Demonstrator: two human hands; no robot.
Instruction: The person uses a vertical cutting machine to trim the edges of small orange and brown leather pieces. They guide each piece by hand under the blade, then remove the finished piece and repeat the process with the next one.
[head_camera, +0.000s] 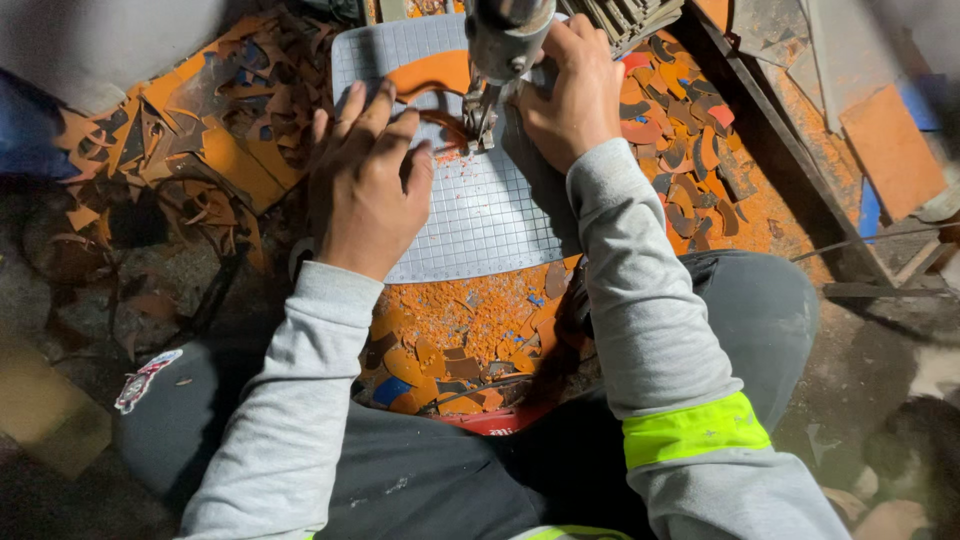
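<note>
Orange and brown offcuts litter the floor on every side, heaped thickly at the left (190, 120) and scattered at the right (690, 140), with finer orange crumbs (470, 320) lying between the person's knees. At the centre sits a pale grey gridded cutting mat (480, 220), serving as the worktop. Over its upper part stands a metal machine head (503, 40), whose narrow foot and needle part (482, 115) comes down onto a curved orange strip of sheet material (430, 75). The left hand (365, 180) lies flat on the mat just beside the foot, fingers spread and extended, its fingertips pressing the lower edge of the orange strip; its grip is open, pressing rather than clasping. The right hand (575, 90) rests on the far side of the foot, fingers curled down onto the mat and the strip's end; whether its grip closes on the strip I cannot tell, since the machine head hides the fingertips. Both arms wear light grey sleeves, the right 1 with a bright yellow-green band (695, 430). Dark boards and a flat orange sheet (890, 150) lie at the upper right.
</note>
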